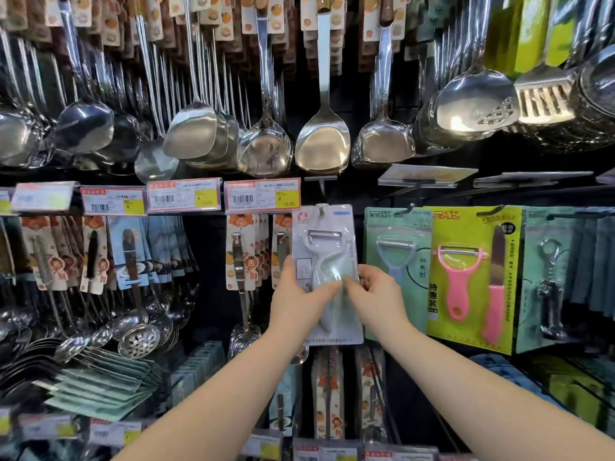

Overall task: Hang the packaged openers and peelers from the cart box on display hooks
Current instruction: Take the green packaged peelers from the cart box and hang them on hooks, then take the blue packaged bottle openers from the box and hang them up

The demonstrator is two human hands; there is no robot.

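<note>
At a hook (321,210), glossy flat peeler pack (327,241), left hand (298,299), right hand (377,296), fingers pinching it

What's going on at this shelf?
A person is stocking a kitchen-tool display. The left hand and right hand hold a white packaged peeler up against the rack, its hang hole at a display hook. It looks threaded on. A green peeler pack and a yellow peeler pack hang to its right.
</note>
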